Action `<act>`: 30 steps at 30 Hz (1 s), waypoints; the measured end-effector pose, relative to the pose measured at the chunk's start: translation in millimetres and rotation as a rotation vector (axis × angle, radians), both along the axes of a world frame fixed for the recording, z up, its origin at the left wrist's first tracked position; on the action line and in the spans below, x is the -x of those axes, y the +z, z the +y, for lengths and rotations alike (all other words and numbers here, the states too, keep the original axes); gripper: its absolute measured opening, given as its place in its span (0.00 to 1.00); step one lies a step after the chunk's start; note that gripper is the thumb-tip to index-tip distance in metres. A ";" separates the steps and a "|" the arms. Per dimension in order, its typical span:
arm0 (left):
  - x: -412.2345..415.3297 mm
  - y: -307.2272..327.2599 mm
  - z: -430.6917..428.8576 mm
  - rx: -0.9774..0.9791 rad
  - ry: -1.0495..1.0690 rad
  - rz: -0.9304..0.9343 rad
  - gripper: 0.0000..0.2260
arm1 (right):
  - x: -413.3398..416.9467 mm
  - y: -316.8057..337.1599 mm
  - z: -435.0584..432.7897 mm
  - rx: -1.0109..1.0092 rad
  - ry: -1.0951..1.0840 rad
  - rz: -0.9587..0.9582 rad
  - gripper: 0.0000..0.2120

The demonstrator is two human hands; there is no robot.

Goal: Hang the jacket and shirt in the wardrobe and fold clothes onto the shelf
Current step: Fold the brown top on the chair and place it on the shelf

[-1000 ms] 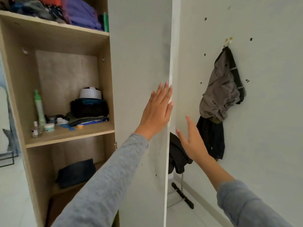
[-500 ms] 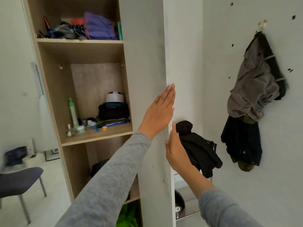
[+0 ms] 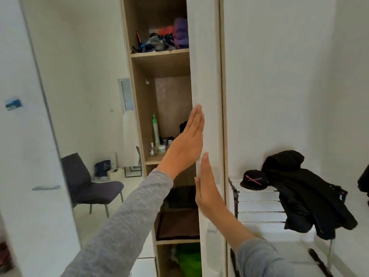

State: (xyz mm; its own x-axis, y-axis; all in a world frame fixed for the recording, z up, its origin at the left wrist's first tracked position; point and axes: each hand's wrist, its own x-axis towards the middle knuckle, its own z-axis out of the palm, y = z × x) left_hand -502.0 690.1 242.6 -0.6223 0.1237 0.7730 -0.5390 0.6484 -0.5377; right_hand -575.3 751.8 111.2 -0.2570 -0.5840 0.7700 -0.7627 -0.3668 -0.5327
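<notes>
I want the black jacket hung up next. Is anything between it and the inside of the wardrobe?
Yes. The white wardrobe door, with both hands flat on it, stands between the black jacket on the drying rack and the shelves.

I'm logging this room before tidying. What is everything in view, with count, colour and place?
wardrobe door: one, white, centre, edge-on
shelves: wood, left of the door, holding piled clothes, bottles and jars
green bottle: one, middle shelf
green item: one, bottom compartment
chair: one, dark, far left on the floor
drying rack: one, metal, right of the wardrobe
cap: one, black with pink marks, on the rack
black garment: one, draped over the rack
left hand: flat and open on the door's left face
right hand: flat and open on the door, lower
</notes>
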 end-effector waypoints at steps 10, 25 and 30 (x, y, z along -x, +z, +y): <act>-54.8 -15.5 -118.1 -0.388 -0.132 0.117 0.32 | -49.9 -8.8 -129.0 0.058 -0.099 0.200 0.33; -42.1 -33.2 -275.6 -0.400 -0.131 0.212 0.28 | -14.6 33.2 -268.3 0.082 -0.256 0.142 0.24; -25.1 -34.2 -302.2 -0.371 -0.096 0.275 0.31 | 16.4 64.9 -289.3 0.095 -0.311 0.169 0.25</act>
